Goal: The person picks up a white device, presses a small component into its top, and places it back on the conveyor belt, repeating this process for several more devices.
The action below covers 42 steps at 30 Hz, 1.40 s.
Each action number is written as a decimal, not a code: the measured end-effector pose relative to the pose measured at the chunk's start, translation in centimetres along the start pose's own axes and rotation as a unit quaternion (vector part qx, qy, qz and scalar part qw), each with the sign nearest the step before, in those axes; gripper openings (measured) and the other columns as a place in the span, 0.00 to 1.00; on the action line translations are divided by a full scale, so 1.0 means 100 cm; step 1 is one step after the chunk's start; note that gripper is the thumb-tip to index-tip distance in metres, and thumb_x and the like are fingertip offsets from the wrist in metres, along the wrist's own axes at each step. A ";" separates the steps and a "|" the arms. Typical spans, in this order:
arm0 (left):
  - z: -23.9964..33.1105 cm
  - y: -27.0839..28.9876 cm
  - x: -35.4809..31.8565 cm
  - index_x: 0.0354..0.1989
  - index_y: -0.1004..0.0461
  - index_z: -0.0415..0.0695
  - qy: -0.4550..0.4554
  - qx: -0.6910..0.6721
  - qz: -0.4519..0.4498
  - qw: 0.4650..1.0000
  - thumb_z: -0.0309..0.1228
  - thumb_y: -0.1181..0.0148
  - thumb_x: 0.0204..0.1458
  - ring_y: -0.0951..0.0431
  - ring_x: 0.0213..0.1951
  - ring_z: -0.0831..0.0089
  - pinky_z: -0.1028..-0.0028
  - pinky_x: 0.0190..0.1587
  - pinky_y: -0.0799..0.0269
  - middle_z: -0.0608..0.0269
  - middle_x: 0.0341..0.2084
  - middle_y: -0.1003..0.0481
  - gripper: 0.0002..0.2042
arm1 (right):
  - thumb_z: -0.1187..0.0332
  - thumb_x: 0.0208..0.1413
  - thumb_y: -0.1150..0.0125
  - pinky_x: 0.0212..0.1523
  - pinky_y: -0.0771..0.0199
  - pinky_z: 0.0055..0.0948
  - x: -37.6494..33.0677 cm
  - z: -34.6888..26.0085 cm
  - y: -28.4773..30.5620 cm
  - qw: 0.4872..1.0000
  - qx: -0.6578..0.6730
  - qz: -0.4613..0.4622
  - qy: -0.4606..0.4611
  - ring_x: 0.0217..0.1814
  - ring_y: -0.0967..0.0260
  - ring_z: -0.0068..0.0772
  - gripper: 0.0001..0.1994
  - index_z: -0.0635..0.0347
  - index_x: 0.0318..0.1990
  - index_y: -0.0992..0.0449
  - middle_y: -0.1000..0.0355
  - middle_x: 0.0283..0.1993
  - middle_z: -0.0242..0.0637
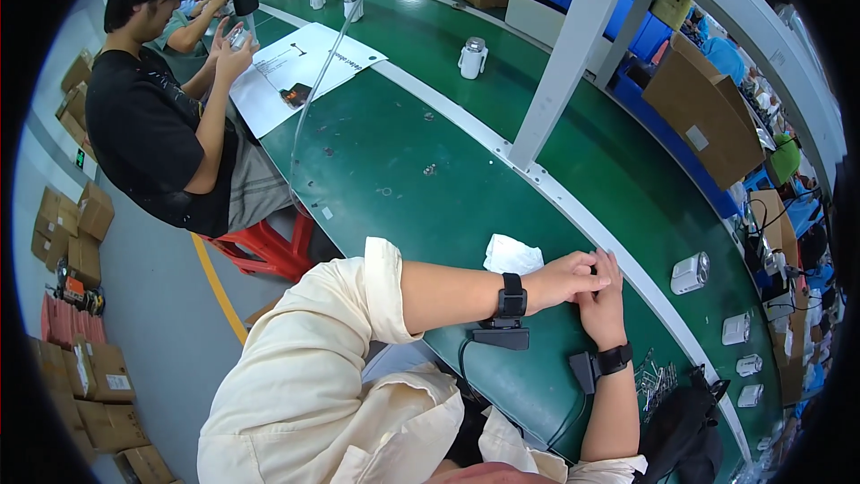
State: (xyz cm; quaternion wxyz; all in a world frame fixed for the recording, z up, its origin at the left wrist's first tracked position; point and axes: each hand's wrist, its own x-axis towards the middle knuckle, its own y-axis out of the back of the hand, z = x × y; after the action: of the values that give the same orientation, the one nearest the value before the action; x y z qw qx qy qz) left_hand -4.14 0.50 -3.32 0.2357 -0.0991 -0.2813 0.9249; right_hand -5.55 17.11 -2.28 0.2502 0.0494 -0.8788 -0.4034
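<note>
My left hand reaches across to the right over the green table, its fingers stretched out and touching my right hand. The right hand's fingers point away from me, extended beside the left fingertips. Nothing shows in either hand, though where they meet the view is partly covered. A crumpled white cloth or tissue lies just beyond my left wrist. Each wrist wears a black strap with a small black box, and cables run from the boxes. A pile of small metal pieces lies right of my right wrist.
Beyond a pale rail, a green belt carries white-and-silver devices, one upright and another on its side. A grey post rises from the rail. A black bag lies lower right. A co-worker sits left, near a white sheet.
</note>
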 end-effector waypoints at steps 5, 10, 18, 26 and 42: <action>0.007 -0.003 -0.004 0.64 0.47 0.40 0.015 0.040 -0.025 0.999 0.38 0.41 0.57 0.31 0.51 0.73 0.70 0.55 0.31 0.60 0.46 0.33 0.31 | 0.67 0.55 0.46 0.68 0.52 0.49 -0.003 0.006 -0.005 0.989 -0.084 -0.113 0.049 0.71 0.51 0.54 0.19 0.63 0.54 0.30 0.40 0.65 0.48; 0.005 0.001 -0.002 0.64 0.46 0.40 0.025 0.043 -0.029 0.998 0.36 0.40 0.56 0.30 0.50 0.73 0.70 0.54 0.31 0.60 0.45 0.33 0.30 | 0.68 0.54 0.46 0.68 0.52 0.48 -0.001 0.003 -0.004 0.990 -0.075 -0.114 0.046 0.71 0.51 0.54 0.18 0.62 0.53 0.29 0.39 0.65 0.47; 0.005 0.002 0.000 0.64 0.47 0.40 0.032 0.054 -0.021 0.998 0.35 0.40 0.56 0.30 0.49 0.73 0.71 0.52 0.30 0.60 0.45 0.32 0.31 | 0.70 0.52 0.43 0.69 0.51 0.46 0.002 0.006 -0.002 0.990 -0.055 -0.124 0.032 0.72 0.51 0.52 0.20 0.60 0.54 0.29 0.39 0.65 0.44; 0.008 0.000 -0.002 0.58 0.40 0.39 0.050 0.044 -0.032 0.997 0.36 0.40 0.56 0.27 0.43 0.73 0.71 0.48 0.28 0.58 0.43 0.29 0.25 | 0.65 0.49 0.37 0.72 0.63 0.46 0.017 -0.022 0.050 0.896 0.122 -0.425 -0.034 0.74 0.56 0.47 0.26 0.57 0.59 0.31 0.43 0.68 0.43; 0.010 -0.002 -0.004 0.53 0.35 0.42 0.054 0.075 -0.037 0.995 0.38 0.41 0.56 0.26 0.40 0.76 0.75 0.43 0.27 0.63 0.38 0.28 0.20 | 0.66 0.44 0.32 0.71 0.61 0.47 0.006 -0.018 0.016 0.960 0.008 -0.274 0.063 0.73 0.50 0.43 0.26 0.52 0.55 0.26 0.39 0.67 0.38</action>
State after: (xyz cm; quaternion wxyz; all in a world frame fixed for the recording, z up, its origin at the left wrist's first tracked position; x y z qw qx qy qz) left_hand -4.03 -0.03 -2.41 0.2917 -0.1204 -0.2018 0.9272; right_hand -5.07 16.74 0.12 0.1843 0.3158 -0.8173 -0.4453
